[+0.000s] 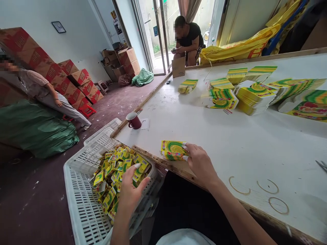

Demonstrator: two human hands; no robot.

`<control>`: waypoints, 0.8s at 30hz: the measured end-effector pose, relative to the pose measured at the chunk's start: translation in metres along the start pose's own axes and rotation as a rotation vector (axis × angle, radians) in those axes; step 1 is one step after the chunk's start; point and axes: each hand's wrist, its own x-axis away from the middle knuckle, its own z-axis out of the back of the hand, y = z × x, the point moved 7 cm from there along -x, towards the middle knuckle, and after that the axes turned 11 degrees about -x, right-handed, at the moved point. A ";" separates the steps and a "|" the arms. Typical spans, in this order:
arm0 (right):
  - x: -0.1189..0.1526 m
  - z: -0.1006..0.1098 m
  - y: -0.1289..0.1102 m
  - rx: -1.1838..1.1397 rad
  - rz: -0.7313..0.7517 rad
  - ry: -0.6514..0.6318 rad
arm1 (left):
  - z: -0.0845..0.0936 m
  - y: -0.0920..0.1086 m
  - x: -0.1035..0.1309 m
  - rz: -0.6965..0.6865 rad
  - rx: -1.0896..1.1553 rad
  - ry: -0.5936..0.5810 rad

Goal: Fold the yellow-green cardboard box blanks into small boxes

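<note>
At the table's near edge lies a yellow and green printed carton (173, 149). My right hand (200, 161) grips its right end, thumb on the near side and fingers over the top. My left hand (131, 190) is held over the white plastic basket (83, 200), its thumb and fingers apart with nothing between them. Many small yellow-green packets (124, 166) fill that basket, just beyond my left fingertips. Whether the carton holds anything inside cannot be seen.
Stacks of flat printed cartons (255, 97) stand along the table's far side. A maroon mug (133, 120) sits by the left edge. Several rubber bands (278, 205) and scissors (322, 166) lie at right. One person (190, 37) sits by the door; another (43, 85) stands at left.
</note>
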 end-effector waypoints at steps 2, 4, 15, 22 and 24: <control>-0.001 -0.001 0.001 -0.006 -0.012 0.005 | -0.015 0.015 0.007 -0.008 0.083 -0.081; -0.002 0.004 0.000 -0.014 -0.028 0.015 | -0.030 0.026 0.012 0.006 0.179 -0.176; 0.044 -0.008 -0.072 -0.872 -0.171 -0.233 | -0.072 0.084 0.017 0.305 1.475 -0.168; 0.068 -0.032 -0.096 -1.196 -0.350 -0.440 | -0.056 0.087 0.010 0.440 1.616 0.106; 0.068 -0.034 -0.095 -1.160 -0.360 -0.484 | -0.056 0.079 0.013 0.454 1.533 0.157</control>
